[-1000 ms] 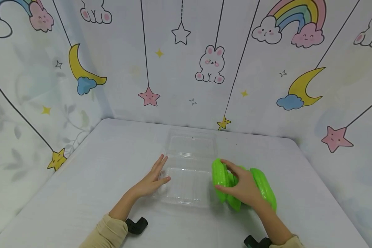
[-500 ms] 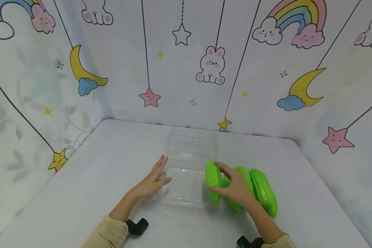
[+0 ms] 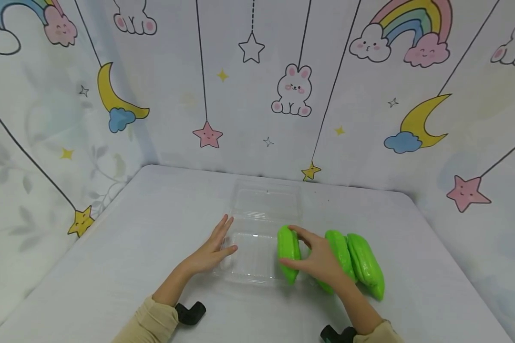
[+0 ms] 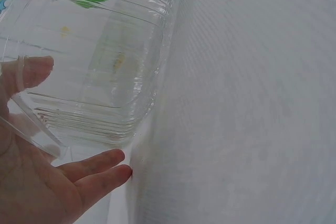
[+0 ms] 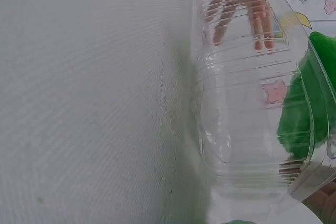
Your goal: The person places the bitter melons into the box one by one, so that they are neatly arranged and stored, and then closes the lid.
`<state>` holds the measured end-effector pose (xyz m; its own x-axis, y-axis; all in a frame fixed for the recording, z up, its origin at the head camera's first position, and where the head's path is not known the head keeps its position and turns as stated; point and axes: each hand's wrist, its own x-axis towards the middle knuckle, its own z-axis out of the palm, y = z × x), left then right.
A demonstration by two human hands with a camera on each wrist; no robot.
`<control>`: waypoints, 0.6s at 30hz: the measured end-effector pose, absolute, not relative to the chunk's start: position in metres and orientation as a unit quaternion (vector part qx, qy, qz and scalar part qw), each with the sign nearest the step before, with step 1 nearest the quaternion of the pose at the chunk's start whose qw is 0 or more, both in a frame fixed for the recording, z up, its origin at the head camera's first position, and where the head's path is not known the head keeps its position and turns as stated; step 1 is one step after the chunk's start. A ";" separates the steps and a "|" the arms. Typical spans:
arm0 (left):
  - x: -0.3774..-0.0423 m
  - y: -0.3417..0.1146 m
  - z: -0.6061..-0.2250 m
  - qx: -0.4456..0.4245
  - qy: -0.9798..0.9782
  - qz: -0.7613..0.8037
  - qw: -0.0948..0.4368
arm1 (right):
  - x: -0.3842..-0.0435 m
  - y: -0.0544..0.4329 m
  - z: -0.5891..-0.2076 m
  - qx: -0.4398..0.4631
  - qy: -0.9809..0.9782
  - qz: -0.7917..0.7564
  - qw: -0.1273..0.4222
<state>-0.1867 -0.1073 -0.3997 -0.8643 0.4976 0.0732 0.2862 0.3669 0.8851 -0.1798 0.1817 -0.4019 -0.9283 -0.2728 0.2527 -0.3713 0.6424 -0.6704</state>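
A clear plastic clamshell container [image 3: 251, 259] lies opened flat on the white table, its lid [image 3: 265, 201] toward the back. My left hand [image 3: 206, 255] rests at the container's left side, fingers straight and thumb reaching over the rim. In the left wrist view, this hand [image 4: 42, 182] has the container's wall between thumb and fingers. My right hand [image 3: 319, 262] pinches a shiny green packet [image 3: 288, 253] upright between thumb and fingers, over the right part of the container's base. Through the clear wall, the right wrist view shows this green packet [image 5: 304, 108] tilted.
More green packets [image 3: 365, 267] lie side by side to the right of the container, partly behind the right hand. Black wrist mounts [image 3: 190, 313] sit by both cuffs. A cartoon-printed cloth [image 3: 249, 95] hangs behind the table [image 3: 154, 214].
My right hand has carried the green packet leftward from the other packets to above the container's base. The left hand and the container stay in place.
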 end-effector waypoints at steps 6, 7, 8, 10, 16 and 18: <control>-0.187 -0.108 -0.399 0.238 0.821 0.508 0.105 | -0.182 0.175 -0.403 0.158 -0.908 0.384 0.053; -0.187 -0.108 -0.400 0.238 0.822 0.507 0.105 | -0.182 0.174 -0.403 0.155 -0.908 0.386 0.050; -0.187 -0.108 -0.400 0.238 0.822 0.506 0.105 | -0.182 0.172 -0.403 0.151 -0.908 0.388 0.046; -0.187 -0.107 -0.400 0.237 0.823 0.505 0.104 | -0.183 0.170 -0.405 0.148 -0.906 0.394 0.044; -0.186 -0.107 -0.398 0.239 0.826 0.501 0.098 | -0.185 0.163 -0.405 0.138 -0.906 0.397 0.053; -0.186 -0.108 -0.398 0.240 0.826 0.501 0.097 | -0.185 0.160 -0.404 0.134 -0.908 0.394 0.056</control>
